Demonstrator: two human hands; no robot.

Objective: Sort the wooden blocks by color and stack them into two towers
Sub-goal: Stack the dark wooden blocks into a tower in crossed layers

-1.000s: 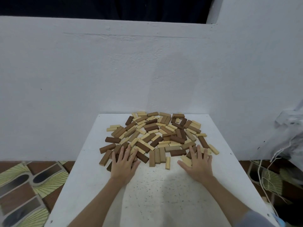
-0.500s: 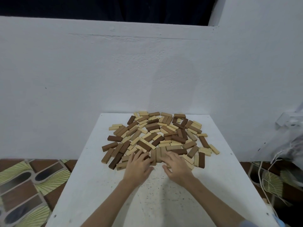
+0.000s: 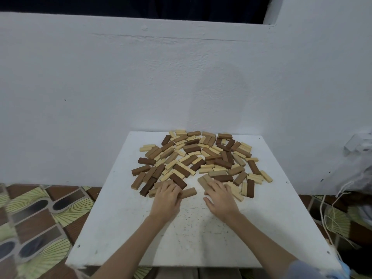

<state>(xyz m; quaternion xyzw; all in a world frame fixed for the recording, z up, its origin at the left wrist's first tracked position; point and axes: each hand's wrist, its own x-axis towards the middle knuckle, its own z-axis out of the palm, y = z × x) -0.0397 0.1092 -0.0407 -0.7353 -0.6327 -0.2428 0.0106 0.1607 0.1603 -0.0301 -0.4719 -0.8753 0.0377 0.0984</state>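
Note:
A heap of wooden blocks [image 3: 201, 158] in dark brown, mid brown and pale wood lies flat across the far half of the white table [image 3: 201, 228]. No tower stands. My left hand [image 3: 166, 198] is at the heap's near edge, fingers curled round the left end of a mid-brown block [image 3: 189, 192] that sticks out to the right. My right hand [image 3: 219, 195] is just right of it, its fingers curled over the near ends of two tan blocks [image 3: 202, 180] lying side by side. Both palms hide further blocks.
A white wall [image 3: 181, 87] rises right behind the table. Patterned floor tiles [image 3: 40, 218] show on the left. A plastic bag and white cords [image 3: 358, 178] hang at the right. The table's near half holds only specks and my forearms.
Both hands came in from the heap's outer near edge to its middle. The left one has drawn a mid-brown block toward me, and the right has settled on the tan blocks.

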